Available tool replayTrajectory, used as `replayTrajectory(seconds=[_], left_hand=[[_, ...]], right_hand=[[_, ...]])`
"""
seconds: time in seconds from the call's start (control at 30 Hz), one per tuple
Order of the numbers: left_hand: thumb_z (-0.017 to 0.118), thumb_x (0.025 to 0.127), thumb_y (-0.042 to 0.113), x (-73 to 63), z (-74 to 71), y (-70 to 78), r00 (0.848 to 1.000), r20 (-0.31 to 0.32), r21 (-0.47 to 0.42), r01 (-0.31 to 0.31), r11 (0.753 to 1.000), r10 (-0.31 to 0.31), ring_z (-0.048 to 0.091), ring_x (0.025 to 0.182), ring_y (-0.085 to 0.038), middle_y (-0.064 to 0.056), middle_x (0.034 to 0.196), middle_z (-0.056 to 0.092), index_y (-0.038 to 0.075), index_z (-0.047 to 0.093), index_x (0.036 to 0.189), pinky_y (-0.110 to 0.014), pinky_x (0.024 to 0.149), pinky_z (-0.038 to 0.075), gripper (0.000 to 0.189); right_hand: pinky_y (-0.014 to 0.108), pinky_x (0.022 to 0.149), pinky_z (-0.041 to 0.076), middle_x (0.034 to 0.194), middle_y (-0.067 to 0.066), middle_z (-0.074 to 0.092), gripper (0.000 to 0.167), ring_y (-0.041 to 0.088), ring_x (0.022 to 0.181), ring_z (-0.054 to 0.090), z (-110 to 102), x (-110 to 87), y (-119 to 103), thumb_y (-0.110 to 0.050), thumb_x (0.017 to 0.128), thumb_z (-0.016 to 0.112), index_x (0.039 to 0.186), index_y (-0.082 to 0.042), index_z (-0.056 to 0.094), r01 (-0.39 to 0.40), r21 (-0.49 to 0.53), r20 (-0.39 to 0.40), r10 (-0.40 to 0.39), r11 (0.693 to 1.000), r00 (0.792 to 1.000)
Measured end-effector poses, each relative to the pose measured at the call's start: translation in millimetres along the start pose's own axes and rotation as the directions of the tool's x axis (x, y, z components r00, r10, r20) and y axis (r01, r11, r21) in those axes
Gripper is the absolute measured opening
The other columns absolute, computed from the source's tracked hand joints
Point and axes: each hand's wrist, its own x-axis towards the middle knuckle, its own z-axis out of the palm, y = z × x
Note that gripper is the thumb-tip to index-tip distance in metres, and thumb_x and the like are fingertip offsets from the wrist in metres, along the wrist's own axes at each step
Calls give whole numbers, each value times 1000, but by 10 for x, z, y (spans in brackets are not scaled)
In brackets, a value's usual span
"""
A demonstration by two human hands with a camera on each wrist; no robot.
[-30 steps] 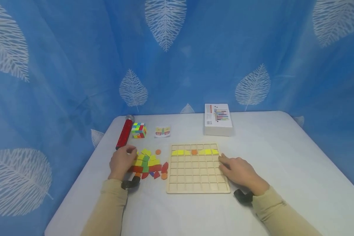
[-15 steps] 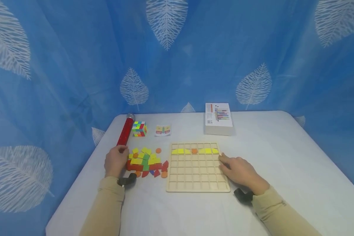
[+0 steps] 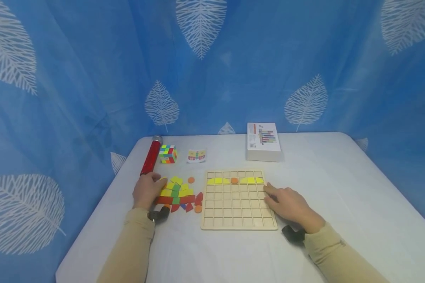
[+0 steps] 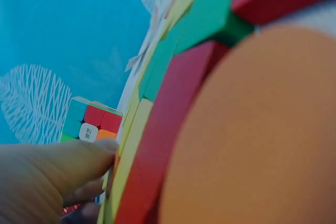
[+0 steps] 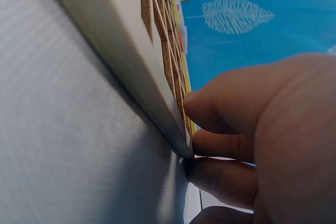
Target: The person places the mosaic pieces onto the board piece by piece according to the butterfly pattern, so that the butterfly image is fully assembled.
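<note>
My left hand (image 3: 147, 190) is at the left side of a pile of coloured tiles. In the left wrist view its thumb (image 4: 97, 153) reaches the tiles beside an orange piece (image 4: 116, 165); whether it pinches that piece is hidden. The pile has yellow tiles (image 3: 185, 192), green tiles (image 3: 175, 193), red tiles (image 3: 187, 199) and orange discs (image 3: 198, 209). To the right lies a wooden grid board (image 3: 240, 212), its second row bearing yellow pieces and one orange disc (image 3: 235, 181). My right hand (image 3: 288, 203) grips the board's right edge, thumb on top, fingers at the side.
Behind the pile stand a puzzle cube (image 3: 168, 154) and a red tube with a silver end (image 3: 151, 156). A small picture card (image 3: 196, 156) lies beside the cube. A white box (image 3: 263, 142) sits at the back, and a blue leaf-patterned curtain (image 3: 233, 78) hangs behind the table.
My left hand shifted left off the tiles, showing an orange disc on the yellow ones, then came back right over that spot. My right hand stays at the board's edge.
</note>
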Motion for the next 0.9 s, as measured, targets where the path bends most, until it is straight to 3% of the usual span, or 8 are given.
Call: replayTrajectory(seconds=[0.27,0.37,0.43,0.5,0.6,0.7,0.8,0.9], left_hand=[[76,93,37,-47,13,119,1000,-6,22,3,1000,-3,61,98,-30,-14,114,65,8,60,123,-45,86,52,44],[75,94,35,-187,67,278,994,-63,47,-91,995,94,62,100,-28,-10,116,68,12,63,122,-48,89,50,38],[76,94,34,-330,160,424,973,-73,76,-214,974,219,64,101,-26,-6,117,70,15,67,121,-47,90,52,34],[78,93,33,-477,278,565,926,-40,126,-369,921,376,67,101,-23,-2,118,72,17,71,118,-43,87,55,31],[79,91,31,-644,456,698,803,45,231,-587,776,594,70,100,-18,3,113,75,22,77,112,-31,77,57,23],[81,90,31,-703,585,743,690,80,339,-697,632,719,71,95,-11,9,107,76,26,79,107,-22,67,52,18],[81,90,30,-695,656,744,639,67,384,-726,571,767,70,89,-8,11,103,75,28,79,107,-19,64,49,17],[79,92,29,-658,696,728,611,59,383,-744,547,789,69,86,-6,11,102,75,27,80,106,-19,66,51,15]], right_hand=[[59,98,50,152,20,51,49,44,124,63,5,6,8,-30,103,58,145,-6,58,0,4,-11,0,1000,1000],[60,101,49,153,20,50,49,46,129,59,9,14,1,-30,103,57,145,-5,57,-2,8,-6,2,1000,1000],[60,102,48,153,20,50,49,46,129,58,14,14,-1,-31,103,57,145,-5,57,-7,8,-3,7,1000,1000],[60,101,48,153,19,50,49,46,129,58,20,11,-2,-31,103,57,145,-6,57,-9,7,-2,9,1000,1000],[60,100,49,152,19,51,49,46,128,59,28,13,-7,-31,103,57,145,-6,58,-2,12,-9,2,1000,1000],[60,99,50,152,19,51,49,45,127,60,32,20,-12,-31,103,57,145,-6,58,7,14,-18,-7,1000,1000],[59,100,50,152,19,51,49,44,126,61,28,24,-10,-31,102,57,145,-6,58,5,9,-20,-5,1000,1000],[59,99,50,152,19,51,49,40,119,67,20,29,-6,-31,102,58,144,-5,58,1,9,-17,-1,1000,1000]])
